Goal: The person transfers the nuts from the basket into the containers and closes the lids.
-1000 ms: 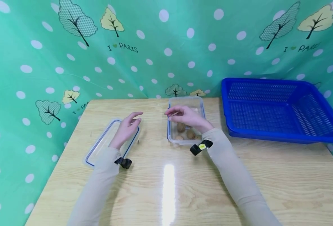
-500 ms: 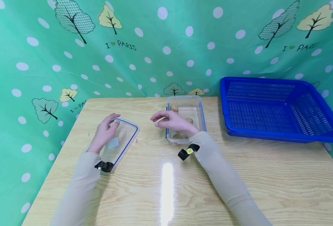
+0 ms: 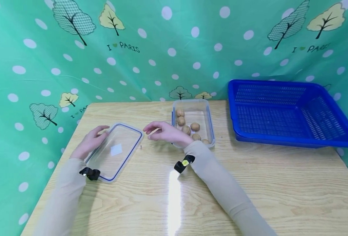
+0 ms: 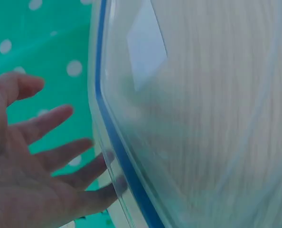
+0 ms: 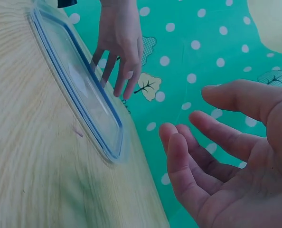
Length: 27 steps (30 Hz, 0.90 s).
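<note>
A clear lid with a blue seal (image 3: 124, 144) lies flat on the left of the table, a small pale square on it. My left hand (image 3: 89, 141) is at the lid's left edge, its fingers spread and loosely bent; in the left wrist view (image 4: 51, 166) some fingertips show behind the lid's rim. Whether they touch it I cannot tell. My right hand (image 3: 165, 132) hovers between the lid and a clear plastic container (image 3: 207, 113), fingers loosely bent around nothing. Several walnuts (image 3: 195, 127) sit inside that container, partly hidden by the right hand and wrist.
A large blue plastic basket (image 3: 268, 124) stands at the back right, with no contents showing. A tiny dark bit (image 3: 141, 147) lies beside the lid. Behind the wooden table (image 3: 221, 183) hangs a green dotted curtain (image 3: 150, 39).
Both hands have moved left. The left hand went from above the lid to its left edge, and the right hand from over the container towards the lid, uncovering more walnuts.
</note>
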Motion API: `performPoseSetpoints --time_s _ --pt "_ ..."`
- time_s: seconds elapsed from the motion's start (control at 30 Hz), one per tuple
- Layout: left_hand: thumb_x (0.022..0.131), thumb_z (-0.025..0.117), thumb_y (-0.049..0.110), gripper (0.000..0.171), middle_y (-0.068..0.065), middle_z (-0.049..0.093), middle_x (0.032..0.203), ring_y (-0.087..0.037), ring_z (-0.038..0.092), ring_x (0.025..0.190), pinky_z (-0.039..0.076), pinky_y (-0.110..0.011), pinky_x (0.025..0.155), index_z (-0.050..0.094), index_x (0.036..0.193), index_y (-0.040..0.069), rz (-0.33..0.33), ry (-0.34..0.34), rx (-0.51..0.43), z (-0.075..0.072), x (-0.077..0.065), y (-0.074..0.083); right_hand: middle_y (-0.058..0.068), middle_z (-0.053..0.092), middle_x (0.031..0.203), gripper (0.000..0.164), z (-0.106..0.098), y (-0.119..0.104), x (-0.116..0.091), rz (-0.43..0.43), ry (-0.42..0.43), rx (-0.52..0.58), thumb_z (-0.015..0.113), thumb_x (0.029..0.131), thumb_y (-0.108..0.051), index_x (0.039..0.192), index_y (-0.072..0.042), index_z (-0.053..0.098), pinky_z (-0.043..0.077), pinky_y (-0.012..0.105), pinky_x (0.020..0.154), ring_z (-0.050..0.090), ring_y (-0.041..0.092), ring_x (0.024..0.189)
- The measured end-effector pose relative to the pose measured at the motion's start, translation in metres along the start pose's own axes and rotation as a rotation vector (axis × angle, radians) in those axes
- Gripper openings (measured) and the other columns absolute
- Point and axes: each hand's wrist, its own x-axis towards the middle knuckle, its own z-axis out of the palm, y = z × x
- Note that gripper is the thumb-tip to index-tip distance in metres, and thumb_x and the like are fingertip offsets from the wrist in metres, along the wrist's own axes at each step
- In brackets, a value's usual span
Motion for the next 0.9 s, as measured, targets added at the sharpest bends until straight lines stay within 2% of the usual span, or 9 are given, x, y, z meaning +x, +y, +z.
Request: performPoseSetpoints --time_s 0.1,0.23,0.33,0.43,0.5,0.6,0.77,0.9 --pt "0.104 0.039 0.028 0.053 -0.033 0.032 0.145 -0.051 0.036 0.126 0.036 -0.059 0.100 0.034 0.144 -0.006 0.027 -0.062 0.036 -0.007 0.002 -0.011 0.026 0.054 0.124 0.040 0.006 -0.001 0.005 0.002 -0.003 0.014 0.058 0.092 -0.001 0.132 0.004 0.052 0.050 0.025 0.085 0.059 0.021 0.101" --pt "0.104 0.042 0.025 0.049 -0.032 0.038 0.142 -0.045 0.040 0.123 0.041 -0.051 0.094 0.039 0.141 -0.007 0.048 -0.109 0.053 -0.014 0.006 -0.021 0.028 0.054 0.124 0.044 0.015 0.001 0.012 0.010 0.008 0.017 0.058 0.091 0.001 0.134 0.006 0.048 0.050 0.025 0.083 0.061 0.023 0.103" --pt "0.103 0.045 0.018 0.045 -0.033 0.036 0.142 -0.040 0.043 0.118 0.044 -0.041 0.086 0.041 0.141 -0.006 0.059 -0.144 0.049 -0.019 0.008 -0.025 0.027 0.053 0.125 0.047 0.023 0.004 0.015 0.041 0.017 0.022 0.059 0.091 0.001 0.136 0.005 0.046 0.051 0.029 0.084 0.060 0.025 0.105" --pt "0.101 0.048 0.010 0.043 -0.033 0.038 0.137 -0.034 0.050 0.105 0.046 -0.032 0.075 0.041 0.140 -0.006 0.063 -0.169 0.028 -0.021 0.008 -0.027 0.025 0.052 0.126 0.049 0.031 0.008 0.017 0.086 0.033 0.028 0.059 0.090 0.001 0.137 0.003 0.045 0.051 0.035 0.086 0.060 0.026 0.106" --pt "0.099 0.049 0.005 0.044 -0.033 0.040 0.132 -0.028 0.053 0.095 0.048 -0.028 0.069 0.041 0.140 -0.007 0.061 -0.179 -0.009 -0.022 0.008 -0.028 0.023 0.052 0.126 0.050 0.035 0.011 0.018 0.112 0.053 0.027 0.060 0.089 0.000 0.138 0.001 0.045 0.050 0.035 0.086 0.059 0.024 0.106" --pt "0.096 0.052 0.000 0.050 -0.031 0.039 0.128 -0.019 0.054 0.088 0.052 -0.027 0.069 0.036 0.142 -0.009 0.037 -0.197 -0.120 -0.021 0.008 -0.029 0.022 0.052 0.126 0.051 0.040 0.018 0.020 0.140 0.086 0.043 0.061 0.088 -0.001 0.137 0.001 0.046 0.051 0.033 0.083 0.058 0.023 0.104" --pt "0.094 0.056 -0.003 0.062 -0.025 0.036 0.125 -0.010 0.058 0.088 0.055 -0.029 0.081 0.026 0.147 -0.008 -0.019 -0.213 -0.330 -0.014 0.009 -0.035 0.018 0.051 0.125 0.052 0.045 0.031 0.023 0.181 0.145 0.065 0.065 0.088 -0.004 0.137 0.000 0.047 0.053 0.032 0.079 0.058 0.022 0.100" --pt "0.094 0.056 -0.003 0.064 -0.020 0.036 0.124 -0.008 0.059 0.089 0.055 -0.028 0.082 0.023 0.148 -0.007 -0.025 -0.188 -0.397 -0.011 0.009 -0.038 0.016 0.051 0.124 0.055 0.048 0.038 0.025 0.190 0.186 0.069 0.067 0.087 -0.002 0.138 -0.002 0.047 0.054 0.030 0.076 0.058 0.021 0.098"
